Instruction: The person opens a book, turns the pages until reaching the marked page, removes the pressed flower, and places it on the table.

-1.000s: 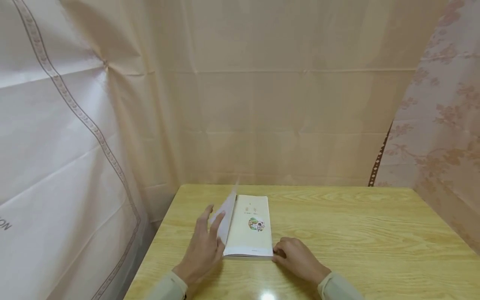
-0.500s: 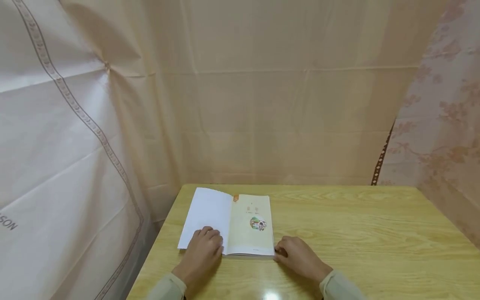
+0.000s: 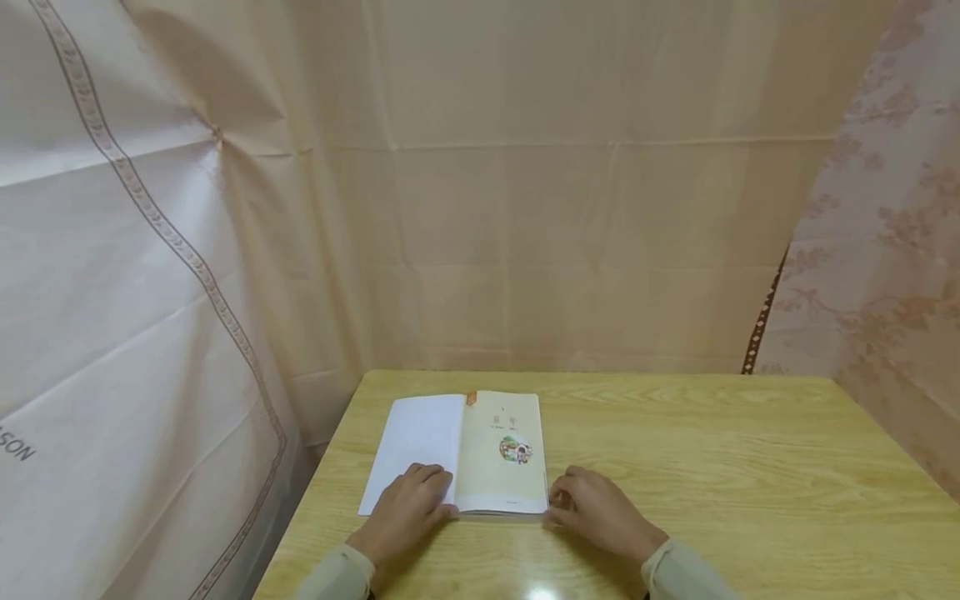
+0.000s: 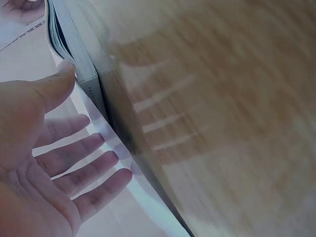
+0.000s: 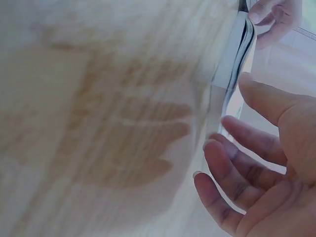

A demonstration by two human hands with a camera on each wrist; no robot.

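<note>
An open book (image 3: 501, 475) lies on the table, a blank white page (image 3: 420, 425) on its left side. Its right page is cream, with a small round coloured picture and faint printing. My left hand (image 3: 408, 508) rests on the lower part of the white page, fingers extended and thumb by the spine; the left wrist view shows the fingers (image 4: 86, 165) spread along the page's bottom edge. At the book's lower right corner is my right hand (image 3: 600, 512). In the right wrist view its thumb (image 5: 264, 98) reaches the book's edge, and the other fingers bend loosely, apart from the thumb.
The wood-grain table (image 3: 712, 475) extends to the right and behind the book. A beige cloth (image 3: 562, 208) hangs behind it, a pale cloth with a patterned band (image 3: 135, 292) on the left and a floral one (image 3: 892, 250) on the right.
The raised left leaf has been turned over to the left and now lies flat. My left hand has come down onto it and flattened. The right hand stays at the book's corner.
</note>
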